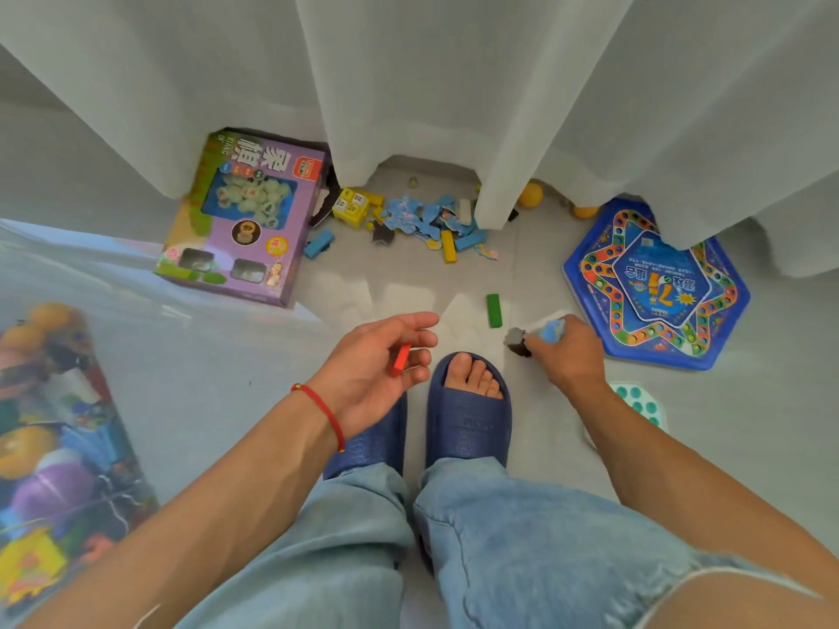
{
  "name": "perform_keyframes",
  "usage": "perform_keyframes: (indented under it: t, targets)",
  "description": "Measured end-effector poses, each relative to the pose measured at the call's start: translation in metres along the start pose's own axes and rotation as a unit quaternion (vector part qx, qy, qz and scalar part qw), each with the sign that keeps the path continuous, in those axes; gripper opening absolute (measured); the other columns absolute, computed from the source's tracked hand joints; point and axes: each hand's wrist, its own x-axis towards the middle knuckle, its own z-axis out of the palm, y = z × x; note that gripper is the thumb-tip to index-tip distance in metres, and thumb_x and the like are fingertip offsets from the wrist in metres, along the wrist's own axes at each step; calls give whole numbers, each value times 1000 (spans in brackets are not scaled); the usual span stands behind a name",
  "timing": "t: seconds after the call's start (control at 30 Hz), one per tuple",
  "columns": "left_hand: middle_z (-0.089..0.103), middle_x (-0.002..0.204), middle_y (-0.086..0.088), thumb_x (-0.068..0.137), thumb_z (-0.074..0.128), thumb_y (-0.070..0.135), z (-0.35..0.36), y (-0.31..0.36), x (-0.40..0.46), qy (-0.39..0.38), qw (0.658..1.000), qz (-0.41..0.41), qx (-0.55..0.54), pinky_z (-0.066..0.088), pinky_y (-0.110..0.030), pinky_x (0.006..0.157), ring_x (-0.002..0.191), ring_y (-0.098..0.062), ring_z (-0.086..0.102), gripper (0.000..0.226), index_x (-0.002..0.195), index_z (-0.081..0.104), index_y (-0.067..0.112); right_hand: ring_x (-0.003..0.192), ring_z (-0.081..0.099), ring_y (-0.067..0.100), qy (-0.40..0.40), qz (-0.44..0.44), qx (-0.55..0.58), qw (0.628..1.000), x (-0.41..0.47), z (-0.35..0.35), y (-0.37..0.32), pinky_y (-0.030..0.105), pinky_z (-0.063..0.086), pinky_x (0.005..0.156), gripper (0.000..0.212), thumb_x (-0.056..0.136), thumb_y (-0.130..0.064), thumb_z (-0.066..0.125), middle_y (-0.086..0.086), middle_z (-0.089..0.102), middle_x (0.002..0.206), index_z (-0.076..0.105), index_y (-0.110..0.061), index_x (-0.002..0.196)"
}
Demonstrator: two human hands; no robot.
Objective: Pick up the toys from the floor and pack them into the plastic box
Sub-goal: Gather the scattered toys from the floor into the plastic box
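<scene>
From the head camera the job looks mid-gather: both hands are loaded at floor level and nothing is going into the plastic box (68,401) yet. The left hand (377,370) lies palm up, fingers loosely curled, with a red block (402,357) cradled across them. The right hand (563,351) is closed round a few puzzle pieces (535,335), one dark and one blue (blur makes the count uncertain).

A green block (494,310) lies just beyond the hands, untouched. The next move, I judge, calls for either taking it with a spare finger or swinging left to drop the load into the box first.

The clear box at the left edge already holds a jumble of coloured toys, orange and purple balls among them. Further off, a purple chess set box (245,220) shows its pieces through a window. A pile of puzzle bits and blocks (426,224) sits by the curtain (454,84), and a blue game board (653,288) lies to the right.
</scene>
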Motion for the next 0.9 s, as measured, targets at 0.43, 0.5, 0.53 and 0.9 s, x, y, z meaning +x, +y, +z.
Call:
perform_keyframes:
  t: [0.43, 0.5, 0.53, 0.9]
  targets:
    - [64, 97, -18, 89, 51, 23, 3, -3, 9, -23, 990, -52, -133, 51, -38, 77, 81, -28, 61, 45, 126, 61, -1, 96, 61, 30, -63, -71, -118, 989, 6, 13, -15, 35, 48, 76, 49, 79, -40, 79, 10, 63, 110, 56, -16, 115]
    - [64, 98, -18, 90, 50, 25, 1, -4, 9, -16, 990, -51, -128, 50, -37, 76, 82, -28, 60, 46, 126, 61, -1, 92, 60, 28, -60, -91, -86, 990, 7, 15, -25, 38, 53, 78, 44, 80, -34, 77, 10, 63, 108, 55, -19, 115]
    - [64, 98, -17, 90, 50, 25, 0, -5, 8, -13, 991, -51, -126, 50, -37, 76, 82, -27, 60, 46, 126, 61, -1, 92, 59, 27, -47, -99, -64, 992, 7, 17, -32, 38, 54, 78, 42, 81, -30, 76, 9, 62, 108, 56, -20, 116]
    - [63, 97, -17, 91, 50, 25, -21, 2, -21, 43, 986, -26, -157, 48, -37, 74, 79, -27, 58, 45, 126, 61, -1, 98, 64, 37, -38, -35, -79, 996, 5, 35, -67, 34, 47, 74, 37, 86, -25, 74, 21, 66, 109, 63, 1, 110]
